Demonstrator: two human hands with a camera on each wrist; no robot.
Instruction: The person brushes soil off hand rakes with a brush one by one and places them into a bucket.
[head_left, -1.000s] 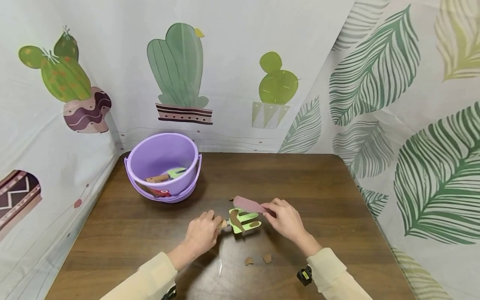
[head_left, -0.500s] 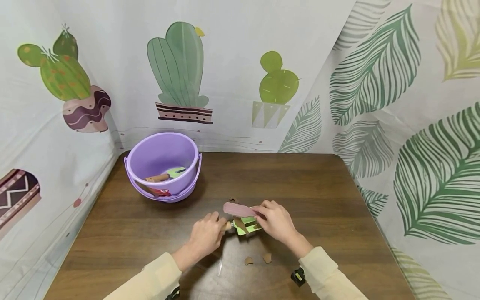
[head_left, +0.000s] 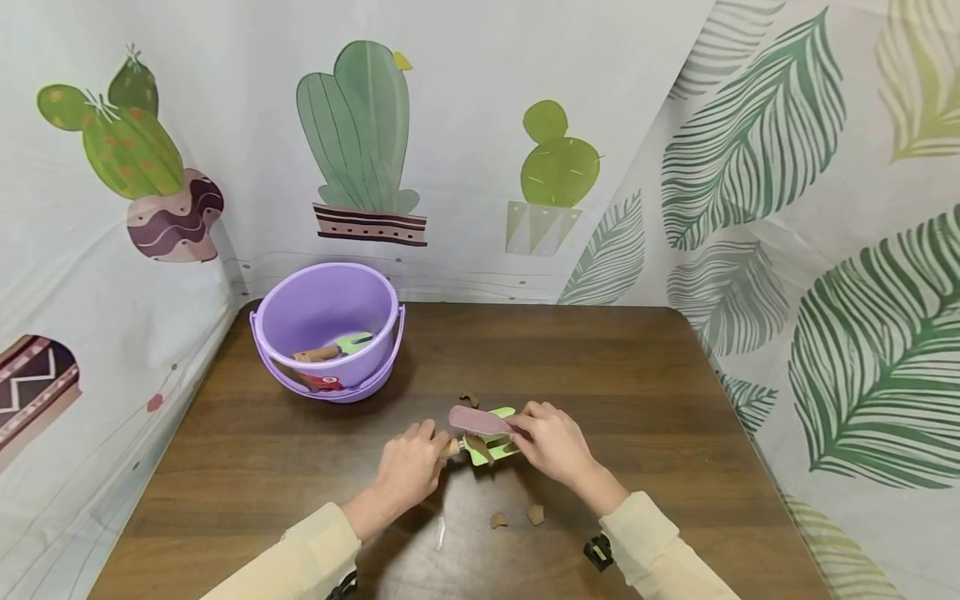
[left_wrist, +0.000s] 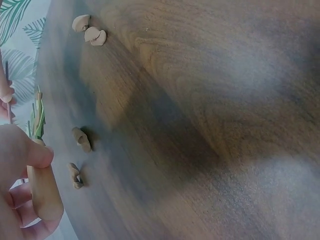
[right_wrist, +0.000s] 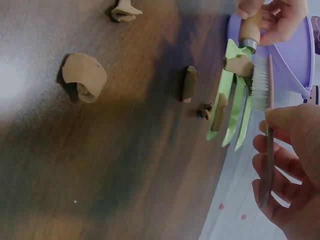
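Note:
My left hand [head_left: 408,462] grips the wooden handle of a green garden hand fork [right_wrist: 225,82], its tines pointing right in the head view. Brown clay-like lumps [right_wrist: 239,65] cling to the fork's base and one tine. In my right hand [head_left: 553,446] is a pink brush [head_left: 478,420], pinched by its handle between thumb and fingers. Its white bristles [right_wrist: 260,85] face the fork and lie right at the clay near the base. The brush back covers part of the fork in the head view.
Loose brown pieces [head_left: 498,520] lie on the wooden table [head_left: 600,367] in front of the fork, and another curled piece [head_left: 469,400] is behind it. At the back left stands a purple bucket [head_left: 378,362] holding a wooden-handled green tool [head_left: 318,355]. A patterned cloth [head_left: 465,167] hangs behind.
My right hand has moved left and slightly down with the brush, from over the tines toward the fork's base. The left hand and fork have shifted slightly right.

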